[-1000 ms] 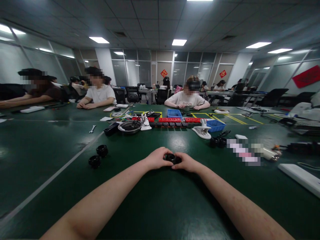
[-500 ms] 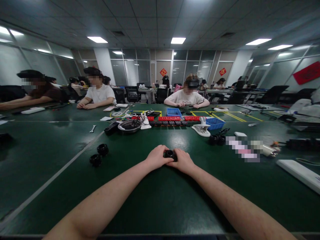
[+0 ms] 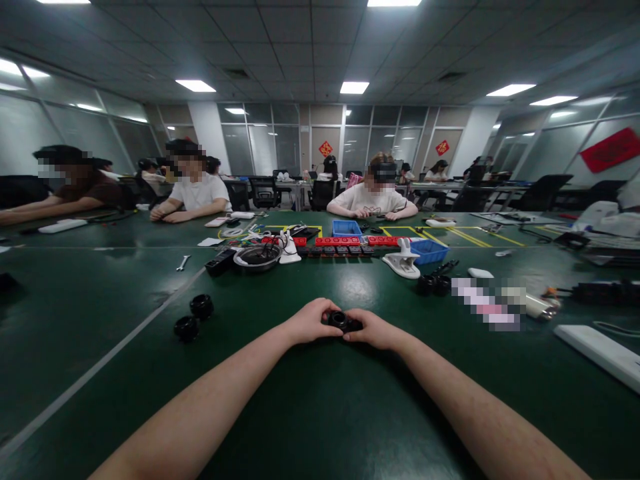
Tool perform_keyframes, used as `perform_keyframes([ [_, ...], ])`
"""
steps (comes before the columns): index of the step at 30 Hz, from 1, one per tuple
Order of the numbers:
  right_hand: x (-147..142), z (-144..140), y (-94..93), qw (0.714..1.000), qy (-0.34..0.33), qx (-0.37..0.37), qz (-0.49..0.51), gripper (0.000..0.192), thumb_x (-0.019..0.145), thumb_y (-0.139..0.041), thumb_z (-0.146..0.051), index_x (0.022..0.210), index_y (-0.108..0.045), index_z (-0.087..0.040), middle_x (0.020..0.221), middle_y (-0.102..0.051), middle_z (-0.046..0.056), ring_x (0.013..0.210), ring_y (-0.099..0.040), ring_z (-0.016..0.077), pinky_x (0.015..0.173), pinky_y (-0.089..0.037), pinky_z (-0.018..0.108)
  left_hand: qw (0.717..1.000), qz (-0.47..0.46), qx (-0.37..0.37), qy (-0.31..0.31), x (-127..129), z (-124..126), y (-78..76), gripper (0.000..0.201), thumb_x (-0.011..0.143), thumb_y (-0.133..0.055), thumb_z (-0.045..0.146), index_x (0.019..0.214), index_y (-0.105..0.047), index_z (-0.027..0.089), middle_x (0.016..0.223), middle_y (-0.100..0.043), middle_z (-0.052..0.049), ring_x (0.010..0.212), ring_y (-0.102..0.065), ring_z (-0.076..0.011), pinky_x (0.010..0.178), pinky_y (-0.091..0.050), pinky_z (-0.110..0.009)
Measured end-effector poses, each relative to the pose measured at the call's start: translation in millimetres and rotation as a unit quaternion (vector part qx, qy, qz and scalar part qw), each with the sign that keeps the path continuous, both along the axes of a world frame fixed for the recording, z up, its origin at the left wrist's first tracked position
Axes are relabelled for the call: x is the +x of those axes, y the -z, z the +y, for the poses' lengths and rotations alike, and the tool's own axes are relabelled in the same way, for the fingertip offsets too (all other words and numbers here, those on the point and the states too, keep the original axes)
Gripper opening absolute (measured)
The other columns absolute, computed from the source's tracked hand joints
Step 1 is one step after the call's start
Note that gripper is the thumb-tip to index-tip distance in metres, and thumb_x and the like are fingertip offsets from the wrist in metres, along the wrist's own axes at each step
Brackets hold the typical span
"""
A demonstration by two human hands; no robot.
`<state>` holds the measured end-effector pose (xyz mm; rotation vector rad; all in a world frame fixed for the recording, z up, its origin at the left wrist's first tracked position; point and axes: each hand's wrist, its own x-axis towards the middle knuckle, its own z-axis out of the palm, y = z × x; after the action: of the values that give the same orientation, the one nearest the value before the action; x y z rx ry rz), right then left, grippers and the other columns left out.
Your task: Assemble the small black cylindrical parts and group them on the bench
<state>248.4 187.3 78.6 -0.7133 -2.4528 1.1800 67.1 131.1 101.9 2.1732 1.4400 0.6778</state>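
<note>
Straight ahead, low over the green table, my left hand is closed around the left side of a black round part with a ring-shaped opening on top. My right hand pinches the other side of it between thumb and fingers, where a darker piece shows beside the ring. What kind of part this is I cannot make out. To the left of my hands stand two black round pieces, close beside each other. Two similar black pieces stand to the right, with a dark handle-like piece behind them.
A white clamp-shaped piece stands near a blue bin. Farther back are a red strip, a round dish with cables, and a wrench. A long white bar lies at right. Several people sit across the table.
My right hand has shifted slightly right, with its fingers now pinching the side of the black part, uncovering more of it. The whole view has tilted slightly.
</note>
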Motion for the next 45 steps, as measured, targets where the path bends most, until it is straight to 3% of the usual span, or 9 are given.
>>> perform_keyframes([
  [10,0,5,7.4,0.999,0.045,0.018,-0.025,0.025,0.059,-0.064,-0.026,0.078,-0.053,-0.015,0.067,-0.048,-0.003,0.061,-0.044,0.0102,0.054,-0.033,0.02,1.0,-0.004,0.0,-0.002,2,0,1.6,0.041,0.06,-0.063,0.039,0.093,-0.053,0.018,0.084,-0.05,-0.001,0.073,-0.048,-0.0142,0.062,-0.039,-0.023],
  [14,-2,4,8.7,0.993,0.088,0.05,-0.052,0.031,0.054,-0.068,-0.031,0.072,-0.049,-0.015,0.062,-0.046,-0.005,0.057,-0.041,0.009,0.049,-0.029,0.019,0.999,0.004,0.01,-0.048,11,-5,3.5,0.04,0.058,-0.064,0.042,0.089,-0.053,0.018,0.084,-0.05,-0.001,0.072,-0.049,-0.0147,0.061,-0.039,-0.024],
  [19,-13,-11,9.3,0.947,0.217,0.187,-0.147,0.033,0.057,-0.063,-0.044,0.068,-0.05,-0.017,0.067,-0.053,0.001,0.059,-0.046,0.0129,0.05,-0.028,0.022,0.983,0.02,0.031,-0.18,25,-11,7.8,0.04,0.059,-0.062,0.045,0.086,-0.052,0.018,0.085,-0.051,-0.003,0.077,-0.05,-0.018,0.063,-0.039,-0.026],
  [23,-21,-23,7.0,0.91,0.259,0.268,-0.181,0.035,0.064,-0.055,-0.049,0.073,-0.052,-0.016,0.076,-0.057,0.007,0.071,-0.051,0.0199,0.06,-0.031,0.028,0.983,0.014,0.044,-0.177,24,-9,9.3,0.038,0.06,-0.061,0.044,0.086,-0.052,0.018,0.086,-0.051,-0.003,0.078,-0.05,-0.0182,0.064,-0.039,-0.027],
  [25,-20,-23,5.4,0.92,0.243,0.259,-0.166,0.043,0.059,-0.058,-0.052,0.081,-0.053,-0.016,0.082,-0.057,0.007,0.077,-0.051,0.0222,0.064,-0.033,0.03,0.989,0.008,0.037,-0.144,19,-7,8.4,0.039,0.06,-0.061,0.044,0.087,-0.052,0.018,0.086,-0.05,-0.002,0.076,-0.05,-0.017,0.064,-0.039,-0.026],
  [28,-12,-15,2.9,0.963,0.149,0.199,-0.104,0.053,0.054,-0.065,-0.047,0.096,-0.052,-0.018,0.089,-0.055,0.005,0.083,-0.05,0.0214,0.068,-0.035,0.03,0.997,0.002,0.023,-0.075,12,-6,5.4,0.038,0.06,-0.062,0.043,0.087,-0.052,0.019,0.084,-0.049,-0.001,0.072,-0.049,-0.0148,0.061,-0.039,-0.024],
  [34,3,-2,-5.2,0.998,-0.038,0.04,-0.029,0.034,0.062,-0.064,-0.028,0.093,-0.056,-0.016,0.085,-0.057,0.001,0.078,-0.052,0.0166,0.069,-0.039,0.026,1.0,-0.008,-0.001,0.007,6,-5,2.9,0.039,0.059,-0.063,0.042,0.089,-0.053,0.018,0.083,-0.049,0.0,0.073,-0.048,-0.014,0.061,-0.039,-0.023],
  [38,6,-2,-11.8,0.998,-0.058,-0.011,-0.02,0.033,0.062,-0.063,-0.022,0.093,-0.056,-0.016,0.084,-0.057,0.0,0.077,-0.052,0.0154,0.068,-0.04,0.025,1.0,-0.011,-0.015,0.014,7,-4,2.9,0.039,0.059,-0.064,0.039,0.091,-0.053,0.018,0.085,-0.049,-0.001,0.075,-0.048,-0.0147,0.063,-0.039,-0.024],
  [45,8,1,-12.2,0.997,-0.06,0.015,-0.041,0.026,0.062,-0.063,-0.02,0.087,-0.058,-0.016,0.082,-0.056,-0.001,0.078,-0.051,0.0159,0.071,-0.039,0.026,0.999,-0.006,-0.033,0.005,8,-5,-0.3,0.039,0.059,-0.064,0.038,0.092,-0.053,0.018,0.086,-0.049,-0.001,0.076,-0.048,-0.0153,0.064,-0.04,-0.025],
])
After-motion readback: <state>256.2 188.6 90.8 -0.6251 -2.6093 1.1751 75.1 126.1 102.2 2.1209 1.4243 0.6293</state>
